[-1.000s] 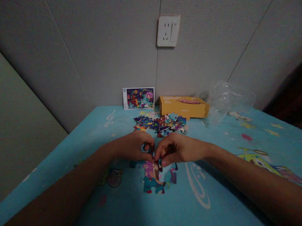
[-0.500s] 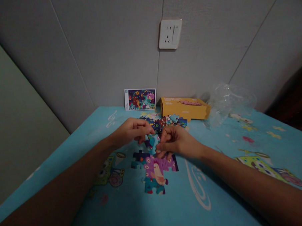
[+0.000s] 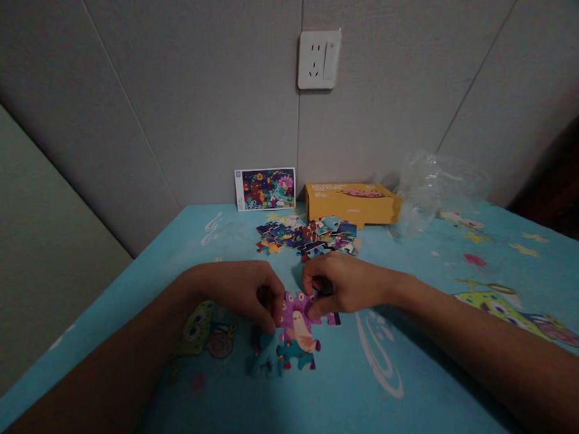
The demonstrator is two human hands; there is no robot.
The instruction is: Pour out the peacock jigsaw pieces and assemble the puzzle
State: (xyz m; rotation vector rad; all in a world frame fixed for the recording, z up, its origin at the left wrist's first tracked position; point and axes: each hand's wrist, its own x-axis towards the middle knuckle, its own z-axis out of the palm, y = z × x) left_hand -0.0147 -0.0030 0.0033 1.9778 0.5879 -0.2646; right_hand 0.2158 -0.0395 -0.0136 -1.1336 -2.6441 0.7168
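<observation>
A small joined section of jigsaw puzzle [image 3: 299, 335], purple with a pale pink creature and teal below, lies on the blue tablecloth before me. My left hand [image 3: 249, 292] is closed at its left side, thumb and fingers pinching a dark teal puzzle piece [image 3: 263, 356], blurred and partly hidden. On the upper right of the section, my right hand [image 3: 340, 282] has its curled fingers and thumb pressed against the purple pieces. Behind the hands lies a heap of loose puzzle pieces [image 3: 314, 235].
A picture card [image 3: 268, 189] of the sea scene leans on the wall. Beside it stands a yellow box [image 3: 351, 205], with a crumpled clear plastic bag [image 3: 425, 192] to its right. The tablecloth [image 3: 422, 390] has printed cartoon figures. A socket [image 3: 320, 59] is on the wall.
My left hand has come down and toward me, to the left side of the joined section. The teal piece seen between my hands is no longer there. My right hand has shifted slightly.
</observation>
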